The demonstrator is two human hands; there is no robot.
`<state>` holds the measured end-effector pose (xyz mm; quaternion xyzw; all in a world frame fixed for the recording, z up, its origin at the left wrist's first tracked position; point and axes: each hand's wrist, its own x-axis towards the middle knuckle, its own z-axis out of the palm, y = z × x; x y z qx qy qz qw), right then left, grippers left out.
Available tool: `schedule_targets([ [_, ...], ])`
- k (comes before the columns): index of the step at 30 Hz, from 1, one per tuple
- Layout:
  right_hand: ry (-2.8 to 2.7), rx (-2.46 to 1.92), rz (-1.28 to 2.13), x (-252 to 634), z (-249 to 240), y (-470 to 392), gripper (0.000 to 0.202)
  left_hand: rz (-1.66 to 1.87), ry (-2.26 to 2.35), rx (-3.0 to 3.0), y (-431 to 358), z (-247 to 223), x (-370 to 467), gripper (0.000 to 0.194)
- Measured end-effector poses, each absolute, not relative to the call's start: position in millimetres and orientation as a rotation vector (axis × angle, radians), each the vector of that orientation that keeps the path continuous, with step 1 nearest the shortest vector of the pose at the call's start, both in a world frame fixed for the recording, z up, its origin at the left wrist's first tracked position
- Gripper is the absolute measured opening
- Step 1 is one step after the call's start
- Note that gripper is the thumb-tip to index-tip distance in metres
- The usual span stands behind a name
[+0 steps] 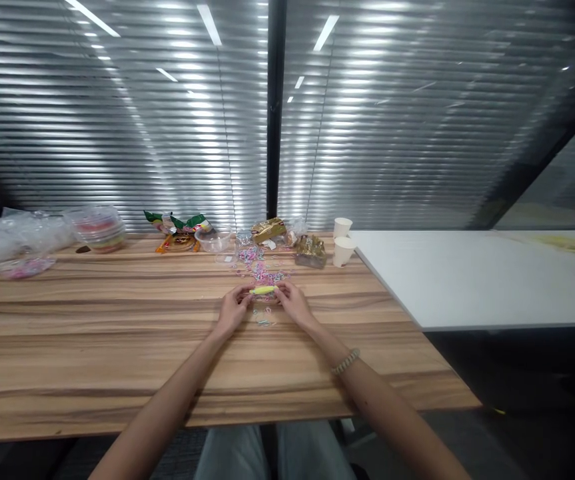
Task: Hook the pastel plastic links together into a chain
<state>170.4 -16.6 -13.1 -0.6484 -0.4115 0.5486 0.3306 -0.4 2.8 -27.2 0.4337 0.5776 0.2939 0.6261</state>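
A slim yellow-green object (264,290), tapered towards both ends, is stretched lengthwise between my two hands just above the table; I cannot make out its kind. My left hand (235,308) pinches its left end between thumb and fingers. At its right end, my right hand (293,303) grips it the same way, and a beaded bracelet (347,361) circles that wrist. Just beyond my hands lies a loose heap of small pink, blue and white rings (266,273). A few more pale rings (264,323) are scattered on the near side, between my wrists.
Behind the heap stand a clear plastic bowl (214,241), green snack packets (192,223), gold wrappers (268,230) and a gold-topped packet (310,251). Two paper cups (344,251) are at the right. Stacked clear tubs (100,230) and plastic bags (27,233) sit far left on the wooden table (92,333).
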Motion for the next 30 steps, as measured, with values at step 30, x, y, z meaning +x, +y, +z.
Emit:
schedule_targets([
  [30, -1.112, -1.718, 1.408, 172.6, -15.6, -17.5, 0.019, 0.634, 1.352, 1.083, 3.8, -25.3, -0.9, 0.033],
])
